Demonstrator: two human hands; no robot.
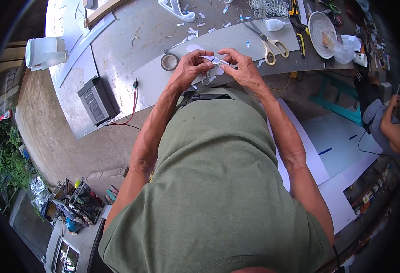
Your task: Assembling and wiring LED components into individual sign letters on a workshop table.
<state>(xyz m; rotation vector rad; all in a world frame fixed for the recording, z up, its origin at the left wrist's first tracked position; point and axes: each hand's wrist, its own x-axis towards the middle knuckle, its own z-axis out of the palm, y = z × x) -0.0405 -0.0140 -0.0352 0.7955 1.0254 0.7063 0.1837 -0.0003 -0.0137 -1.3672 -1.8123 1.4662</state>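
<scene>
Over the near edge of the grey worktable [118, 50], my left hand [192, 68] and my right hand [242, 69] meet, fingertips close together. Both pinch a small white piece with thin pale wire [216, 60]; its exact kind is too small to make out. Beneath them hang thin looped wires [205, 78]. A roll of brown tape [169, 62] lies just left of my left hand. To the right of my right hand rest scissors [269, 45] with beige handles. Several small white-and-blue modules [192, 32] are scattered beyond my hands.
A black power supply box [97, 102] with red leads sits at left, near a white plastic jug [40, 53]. At right are a white bottle [275, 24], yellow-black cutter [302, 45], round white dish [322, 34], teal stool [338, 98] and another person [386, 120].
</scene>
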